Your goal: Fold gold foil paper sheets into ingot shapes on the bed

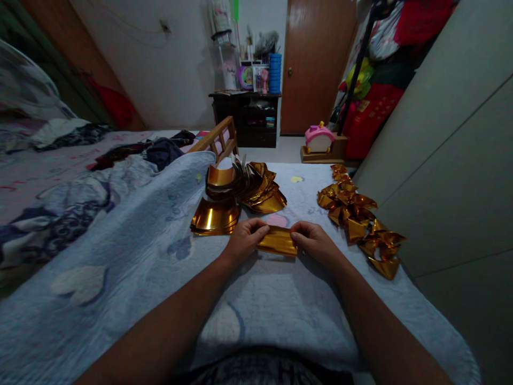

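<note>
Between my two hands a strip of gold foil paper (278, 241) is stretched level, just above the blue blanket. My left hand (247, 239) pinches its left end between thumb and fingers. At the other end, my right hand (313, 240) grips the strip the same way. Beyond my left hand lies a stack of flat gold foil sheets (215, 215). Behind that stack, more curled gold sheets (262, 190) are fanned out in a loose pile. Several folded gold foil pieces (356, 211) form a row on the right side of the blanket.
The light blue blanket (280, 315) covers the surface in front of me. A white cabinet (452, 160) walls the right side. A wooden rail (218, 139) stands behind the sheets, and clothes (160, 152) lie at left. Farther off are a pink toy (319, 139) and a dark shelf (245, 117).
</note>
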Available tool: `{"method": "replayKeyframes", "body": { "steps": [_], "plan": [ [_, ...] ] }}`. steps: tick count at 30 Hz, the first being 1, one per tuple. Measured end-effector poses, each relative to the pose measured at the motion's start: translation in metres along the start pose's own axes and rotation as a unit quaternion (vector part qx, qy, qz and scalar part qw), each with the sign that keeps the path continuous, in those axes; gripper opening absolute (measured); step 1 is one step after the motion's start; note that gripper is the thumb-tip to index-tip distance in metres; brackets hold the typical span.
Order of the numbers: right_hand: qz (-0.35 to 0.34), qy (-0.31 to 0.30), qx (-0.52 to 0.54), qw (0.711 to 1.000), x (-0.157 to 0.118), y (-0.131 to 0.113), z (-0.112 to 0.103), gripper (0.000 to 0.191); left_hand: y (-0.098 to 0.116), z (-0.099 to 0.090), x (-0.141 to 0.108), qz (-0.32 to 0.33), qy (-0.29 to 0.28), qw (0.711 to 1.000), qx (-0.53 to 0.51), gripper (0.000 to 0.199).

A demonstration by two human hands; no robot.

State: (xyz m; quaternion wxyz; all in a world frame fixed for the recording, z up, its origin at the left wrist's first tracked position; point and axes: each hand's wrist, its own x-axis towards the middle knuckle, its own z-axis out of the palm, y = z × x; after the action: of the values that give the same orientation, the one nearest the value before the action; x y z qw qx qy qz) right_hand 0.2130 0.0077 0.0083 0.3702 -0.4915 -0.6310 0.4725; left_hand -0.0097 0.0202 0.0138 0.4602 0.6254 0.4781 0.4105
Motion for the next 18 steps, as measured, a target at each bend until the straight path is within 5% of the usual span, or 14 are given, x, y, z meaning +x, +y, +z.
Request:
{"method": "replayKeyframes", "body": {
  "steps": [7, 18],
  "plan": [
    [-0.006, 0.003, -0.076, 0.997, 0.0006, 0.0051, 0.0016, 0.01, -0.0034, 0.0025, -0.0017, 0.038, -0.007, 0.994, 0.106, 0.014],
    [-0.02, 0.038, -0.205, 0.978, 0.0036, 0.0061, 0.0075, 0.01, -0.0072, 0.0079, 0.0011, 0.065, -0.03, 0.931, 0.357, 0.011]
  ]
}}
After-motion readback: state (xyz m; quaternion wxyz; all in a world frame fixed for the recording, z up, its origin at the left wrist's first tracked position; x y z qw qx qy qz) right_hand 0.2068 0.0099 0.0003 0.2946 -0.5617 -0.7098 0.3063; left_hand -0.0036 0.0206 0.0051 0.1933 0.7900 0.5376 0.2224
